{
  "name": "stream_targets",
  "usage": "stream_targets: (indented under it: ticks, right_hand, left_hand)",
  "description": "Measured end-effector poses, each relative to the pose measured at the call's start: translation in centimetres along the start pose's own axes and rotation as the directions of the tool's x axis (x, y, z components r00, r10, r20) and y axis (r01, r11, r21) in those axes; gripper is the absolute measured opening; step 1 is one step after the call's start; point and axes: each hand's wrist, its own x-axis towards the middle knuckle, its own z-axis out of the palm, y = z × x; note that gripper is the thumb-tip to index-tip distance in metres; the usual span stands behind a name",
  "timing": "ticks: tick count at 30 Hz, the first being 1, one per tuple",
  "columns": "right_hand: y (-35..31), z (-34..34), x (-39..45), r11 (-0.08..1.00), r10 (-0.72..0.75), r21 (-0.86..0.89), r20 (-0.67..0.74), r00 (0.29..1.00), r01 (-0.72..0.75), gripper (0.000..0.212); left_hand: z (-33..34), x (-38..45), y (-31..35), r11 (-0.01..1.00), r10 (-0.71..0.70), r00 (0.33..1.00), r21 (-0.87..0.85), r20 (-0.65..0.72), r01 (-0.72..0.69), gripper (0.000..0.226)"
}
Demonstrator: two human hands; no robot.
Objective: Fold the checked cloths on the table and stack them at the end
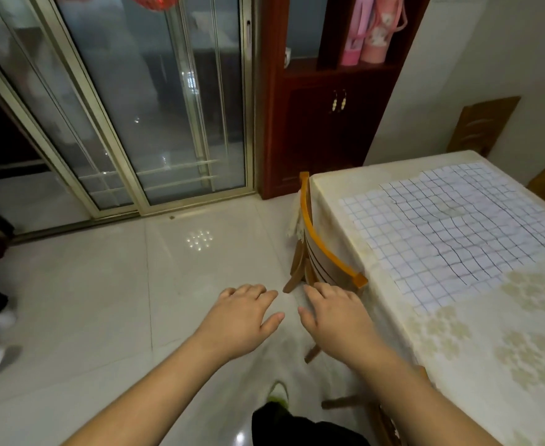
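Both hands are hovering out in front of the person, over the pale tiled floor (104, 300), and neither is touching anything. The left hand (242, 320) is hanging palm down with its fingers loosely spread and holding nothing; the right hand (338, 317) is doing the same just beside it, near the corner of the orange wooden chair (322, 239) that is standing pushed in against the counter (477, 358). That counter, draped in a cream floral tablecloth, is lying off to the right, and the white cloth with thin dark checks (454, 226) is lying flat and unfolded on it, well apart from both hands.

Judging from this, the folding is not yet beginning: the person is looking mostly at the floor and the sliding glass door (136, 107), so the step in hand is approaching the counter. The next move is likely calling for a turn to the right and a reach across the tablecloth to take hold of the cloth's near edge or corners.

The right edge of the picture is cutting off the cloth's far side. Whether it is one cloth or several overlapping ones is hard to make out; darker and fainter lines suggest layers, but I cannot tell. No stacked cloths are showing.
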Motion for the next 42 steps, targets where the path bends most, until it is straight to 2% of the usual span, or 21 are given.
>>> stream_targets:
  ticks: [5,10,22,32,38,42]
  right_hand:
    - [0.8,-1.3,6.9,0.998,-0.035,0.044,-0.054,0.998,0.037,0.055]
    - [2.2,-3.4,13.1,0.994,-0.041,0.101,-0.046,0.998,0.045,0.054]
    - [2.9,-6.0,24.4,0.994,-0.031,0.106,-0.002,1.000,0.031,0.055]
    - [-1.6,-8.7,36.3,0.997,0.060,0.055,0.032,0.998,-0.062,0.053]
    - [-4.6,-11.5,42.8,0.994,0.093,0.049,0.053,0.994,-0.095,0.054]
    - [-4.8,-11.7,46.0,0.985,0.149,0.079,0.078,0.986,-0.155,0.055]
  left_hand:
    - [-2.9,6.3,-2.6,0.996,-0.057,0.998,0.066,-0.008,0.058,0.055]
    - [-6.2,11.8,-4.5,0.992,-0.068,0.998,0.105,-0.014,0.069,0.055]
    - [-8.8,21.3,-9.7,0.996,-0.037,0.999,0.085,0.010,0.036,0.056]
    - [-12.1,30.1,-20.9,0.992,0.072,0.995,0.110,-0.062,-0.064,0.053]
    - [-15.2,34.5,-28.8,0.989,0.078,0.997,0.123,0.025,-0.081,0.057]
    - [-15.8,37.3,-31.2,0.985,0.133,0.991,0.103,0.033,-0.135,0.058]
